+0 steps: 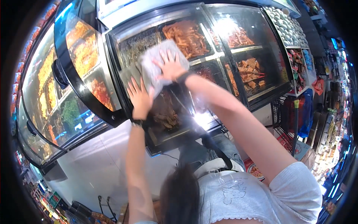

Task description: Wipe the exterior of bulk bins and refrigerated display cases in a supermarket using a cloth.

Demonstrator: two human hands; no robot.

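Both palms press a pale grey cloth (pixel 151 63) flat on the glass lid (pixel 181 95) of a food display case. My left hand (pixel 139 96) lies on the cloth's near left part, fingers spread. Farther up and to the right, my right hand (pixel 170 65) rests on it with fingers fanned out. Beneath the glass are trays of cooked food: reddish-brown strips (pixel 186 37) behind the cloth and dark pieces (pixel 166 119) below it. The cloth hides part of the trays. Strong light glares off the lid near my right forearm.
A black-framed curved glass case (pixel 81 81) with yellow and red foods adjoins on the left. To the right, another lid section covers brown chunks (pixel 250 70). Pale eggs (pixel 286 28) are piled beyond, above packaged goods (pixel 296 67). A black wire cart (pixel 279 123) stands at right.
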